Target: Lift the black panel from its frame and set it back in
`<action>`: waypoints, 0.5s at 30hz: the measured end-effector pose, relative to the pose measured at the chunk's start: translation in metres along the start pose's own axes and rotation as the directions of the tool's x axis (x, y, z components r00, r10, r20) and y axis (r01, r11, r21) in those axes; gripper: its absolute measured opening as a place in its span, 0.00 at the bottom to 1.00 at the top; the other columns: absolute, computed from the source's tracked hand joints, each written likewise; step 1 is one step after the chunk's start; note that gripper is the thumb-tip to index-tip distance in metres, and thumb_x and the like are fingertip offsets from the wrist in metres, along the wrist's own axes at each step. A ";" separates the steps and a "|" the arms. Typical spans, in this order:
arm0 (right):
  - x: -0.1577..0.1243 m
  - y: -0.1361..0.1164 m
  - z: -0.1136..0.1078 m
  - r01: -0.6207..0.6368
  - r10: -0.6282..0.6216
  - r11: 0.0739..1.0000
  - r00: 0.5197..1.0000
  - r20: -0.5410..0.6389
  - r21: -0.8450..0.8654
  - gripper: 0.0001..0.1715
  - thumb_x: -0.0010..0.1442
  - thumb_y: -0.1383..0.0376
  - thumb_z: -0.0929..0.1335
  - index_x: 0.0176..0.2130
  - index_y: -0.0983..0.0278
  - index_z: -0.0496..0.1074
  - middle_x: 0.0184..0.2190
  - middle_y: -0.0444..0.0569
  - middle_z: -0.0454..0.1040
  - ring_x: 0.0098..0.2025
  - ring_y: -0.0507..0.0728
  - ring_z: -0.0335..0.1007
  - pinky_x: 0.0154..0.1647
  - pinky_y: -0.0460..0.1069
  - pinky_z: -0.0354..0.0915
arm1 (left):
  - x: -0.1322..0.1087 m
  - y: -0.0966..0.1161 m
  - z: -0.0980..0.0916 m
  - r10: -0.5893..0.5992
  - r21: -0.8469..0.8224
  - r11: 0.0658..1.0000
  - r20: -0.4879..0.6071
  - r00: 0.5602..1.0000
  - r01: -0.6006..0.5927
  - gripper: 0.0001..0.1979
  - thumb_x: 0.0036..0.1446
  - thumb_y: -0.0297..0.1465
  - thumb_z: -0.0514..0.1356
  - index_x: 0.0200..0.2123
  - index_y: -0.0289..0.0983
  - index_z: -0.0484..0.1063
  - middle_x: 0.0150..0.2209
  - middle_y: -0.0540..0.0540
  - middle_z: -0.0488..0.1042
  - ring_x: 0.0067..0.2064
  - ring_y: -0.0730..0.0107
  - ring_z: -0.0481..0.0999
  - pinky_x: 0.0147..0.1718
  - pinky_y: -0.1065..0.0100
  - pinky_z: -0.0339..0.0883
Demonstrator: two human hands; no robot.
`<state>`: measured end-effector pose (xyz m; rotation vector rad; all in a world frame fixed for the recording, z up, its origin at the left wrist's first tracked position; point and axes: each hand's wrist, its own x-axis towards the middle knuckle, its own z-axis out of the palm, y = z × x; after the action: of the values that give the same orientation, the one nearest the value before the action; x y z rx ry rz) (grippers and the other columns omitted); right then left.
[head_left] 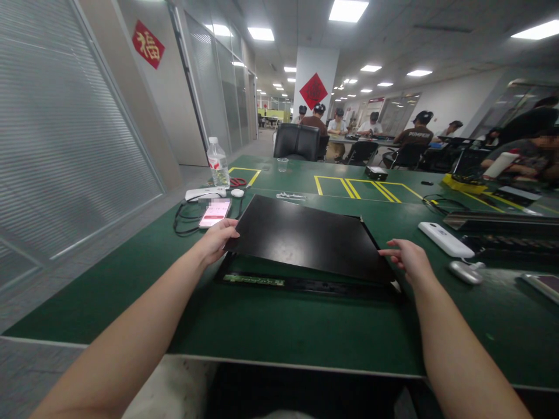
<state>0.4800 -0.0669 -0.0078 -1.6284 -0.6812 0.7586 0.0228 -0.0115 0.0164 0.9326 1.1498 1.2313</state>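
Observation:
A thin black display panel point(305, 233) with a dull sheen lies tilted over a black frame point(332, 286), its left side raised. Along the frame's near side runs a strip of green circuit board point(253, 280). My left hand point(219, 237) is closed on the panel's left edge, thumb on top and the other fingers partly hidden. At the right edge, my right hand point(408, 259) touches the panel's side with one stretched fingertip. Its visible fingers are apart, and the panel is not gripped between them.
Left of the panel are a lit phone point(215, 213), a black cable point(181, 218), a water bottle point(217, 163) and red-handled scissors point(238, 182). A plastic cup point(282, 165) stands farther back. To the right lie a white device point(445, 240), a silver mouse-like object point(466, 271) and dark long parts point(502, 221).

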 end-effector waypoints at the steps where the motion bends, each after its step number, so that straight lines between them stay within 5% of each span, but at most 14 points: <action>1: -0.001 -0.001 0.000 0.006 -0.006 1.000 1.000 -0.001 -0.015 0.07 0.52 0.63 0.68 0.34 0.63 0.71 0.22 0.56 0.78 0.16 0.49 0.56 0.13 0.42 0.48 | 0.000 0.000 0.000 -0.004 0.006 1.000 -0.002 1.000 0.004 0.18 0.30 0.20 0.64 0.31 0.36 0.72 0.24 0.51 0.76 0.24 0.71 0.74 0.23 0.72 0.68; 15: 0.005 0.009 0.000 0.145 -0.152 0.924 0.988 0.010 -0.355 0.15 0.52 0.56 0.66 0.34 0.62 0.75 0.27 0.54 0.80 0.24 0.55 0.65 0.26 0.50 0.58 | 0.000 -0.001 0.000 -0.032 0.037 0.999 -0.011 0.999 0.032 0.18 0.30 0.20 0.64 0.31 0.36 0.72 0.23 0.53 0.76 0.23 0.71 0.73 0.22 0.73 0.68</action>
<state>0.4837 -0.0643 -0.0175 -1.8806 -0.9602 0.5289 0.0229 -0.0116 0.0156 0.9331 1.1956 1.1939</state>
